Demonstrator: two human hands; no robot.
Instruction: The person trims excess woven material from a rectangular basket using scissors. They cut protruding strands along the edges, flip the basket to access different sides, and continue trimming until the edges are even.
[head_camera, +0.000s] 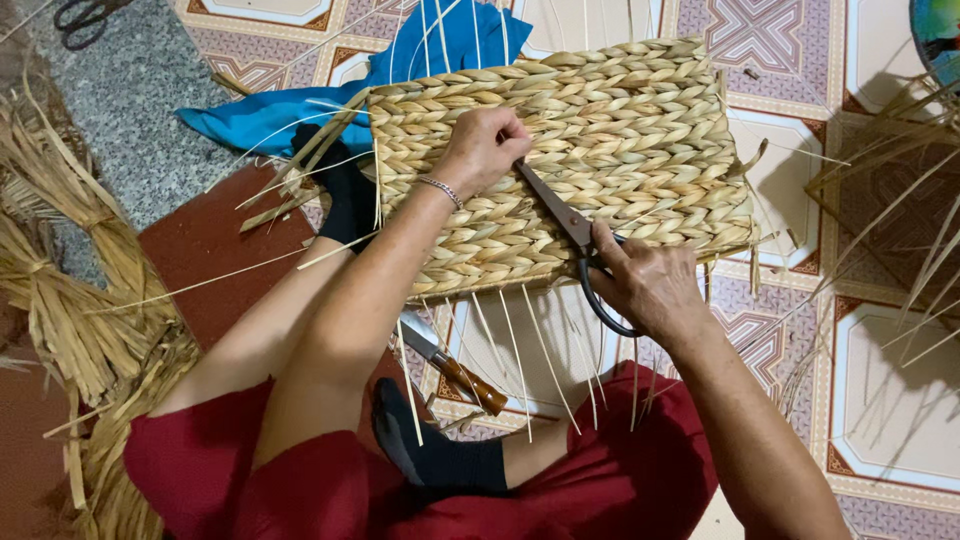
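Person seated on the tiled floor (880, 400), a woven straw mat (600, 130) lying across the lap and feet, braided face up. This keeps the working face level and close to both hands.

Left hand (485, 150): fingers curled shut into a pinch on the mat, near its middle. What sits between the fingertips is hidden; likely a stray fibre end, lifted clear of the braid so the blades can reach it.

Right hand (650, 285): fingers closed through the black loops of the scissors (565, 220). The blades run up and left from these fingers, tips ending right at the left fingertips. Blades lie almost flat on the weave, which suits trimming close to the surface without nicking the braid. Whether the blades are parted cannot be told.

Below both hands, loose thin strands (520, 350) hang off the mat's near edge, untrimmed.

Under the left forearm, a knife (450, 365) with a brown handle rests on the floor, within reach but untouched.

Beyond the left fingers, a blue cloth (260, 115) lies under the mat's far corner. Well to the left, a heap of raw straw (80, 320).
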